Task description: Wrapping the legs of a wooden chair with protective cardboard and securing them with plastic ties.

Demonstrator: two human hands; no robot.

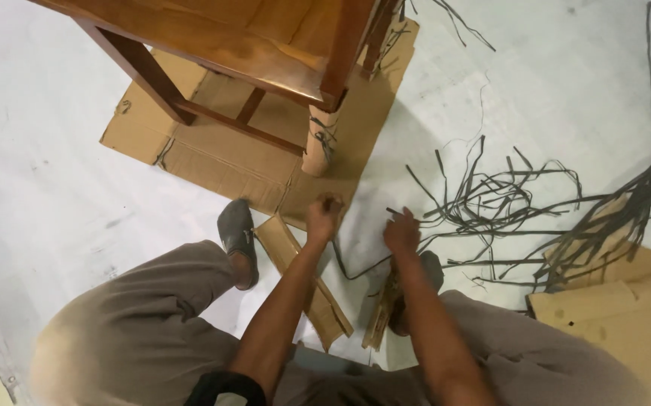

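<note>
My left hand [324,216] is closed around the end of a thin dark strip [344,263] that curves down over the white floor. My right hand [401,230] pinches another dark strip end just to the right. Both hands hover near the cardboard-wrapped leg [318,143] of a wooden chair [265,45] that stands on a flattened cardboard sheet [220,158]. Below my forearms lie folded cardboard strips [306,278].
A tangle of dark strips [506,203] spreads over the floor to the right, with a thick bundle [641,188] at the far right. More cardboard [619,316] lies at the lower right. My grey shoe [236,237] rests left of the hands.
</note>
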